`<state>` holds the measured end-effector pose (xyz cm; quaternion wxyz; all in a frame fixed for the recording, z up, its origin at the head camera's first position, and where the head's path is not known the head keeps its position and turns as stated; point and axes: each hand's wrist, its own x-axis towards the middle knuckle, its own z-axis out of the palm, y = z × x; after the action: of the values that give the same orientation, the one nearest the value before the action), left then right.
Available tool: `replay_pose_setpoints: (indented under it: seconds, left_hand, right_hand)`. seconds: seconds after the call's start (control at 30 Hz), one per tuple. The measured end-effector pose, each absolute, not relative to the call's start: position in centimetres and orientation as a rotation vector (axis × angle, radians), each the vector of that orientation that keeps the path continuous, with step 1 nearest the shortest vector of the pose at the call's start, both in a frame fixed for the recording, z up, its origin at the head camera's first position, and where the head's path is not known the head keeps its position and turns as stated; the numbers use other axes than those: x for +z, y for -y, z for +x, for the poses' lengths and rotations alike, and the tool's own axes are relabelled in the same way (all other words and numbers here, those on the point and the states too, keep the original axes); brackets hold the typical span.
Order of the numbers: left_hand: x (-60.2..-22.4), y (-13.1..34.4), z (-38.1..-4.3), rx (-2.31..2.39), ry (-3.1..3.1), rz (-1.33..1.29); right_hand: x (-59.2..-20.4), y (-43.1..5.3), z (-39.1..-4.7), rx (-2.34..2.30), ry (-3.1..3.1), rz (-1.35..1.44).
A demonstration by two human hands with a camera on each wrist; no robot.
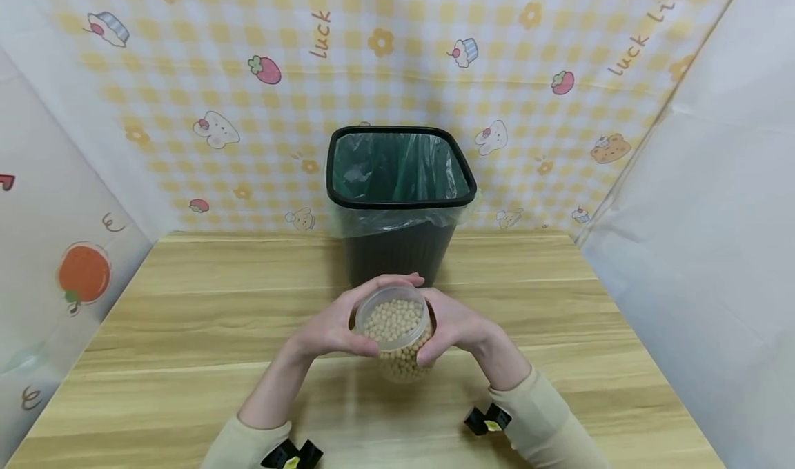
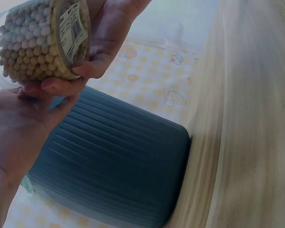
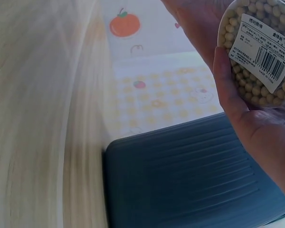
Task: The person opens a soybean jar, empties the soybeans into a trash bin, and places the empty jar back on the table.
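Note:
A clear plastic jar (image 1: pixel 404 371) full of round beige beans (image 1: pixel 393 319) is held up between two hands in the head view, in front of the bin. My left hand (image 1: pixel 335 323) curls round its left and far side, thumb at the near left. On the opposite side my right hand (image 1: pixel 458 323) grips the jar, thumb along the near right. Both wrist views look up at the jar's underside, raised off the table, where a white barcode label (image 3: pixel 261 52) is stuck. The jar's rim tilts slightly in the head view.
Behind the hands stands a dark bin (image 1: pixel 394 252) with a black rim and a thin clear bag (image 1: pixel 397 169) lining it. The wooden table (image 1: pixel 205 331) meets a yellow checked cloth (image 1: pixel 261 152) at the back. Pale sheets (image 1: pixel 702 214) hang at both sides.

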<state>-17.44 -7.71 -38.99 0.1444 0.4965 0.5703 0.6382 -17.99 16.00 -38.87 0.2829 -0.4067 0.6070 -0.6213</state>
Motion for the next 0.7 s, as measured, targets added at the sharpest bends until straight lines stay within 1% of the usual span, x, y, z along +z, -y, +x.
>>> replay_pose_setpoints:
  seconds: [0.2, 0.7]
  left_hand:
    - [-39.01, 7.51, -17.49, 1.866, -1.694, 1.425]
    - [-38.2, 7.54, -16.74, 1.893, -1.846, 1.396]
  right_hand:
    - [-38.54, -16.15, -17.81, -1.666, -1.71, -1.044]
    - [-38.13, -16.16, -17.24, -1.691, -1.805, -1.057]
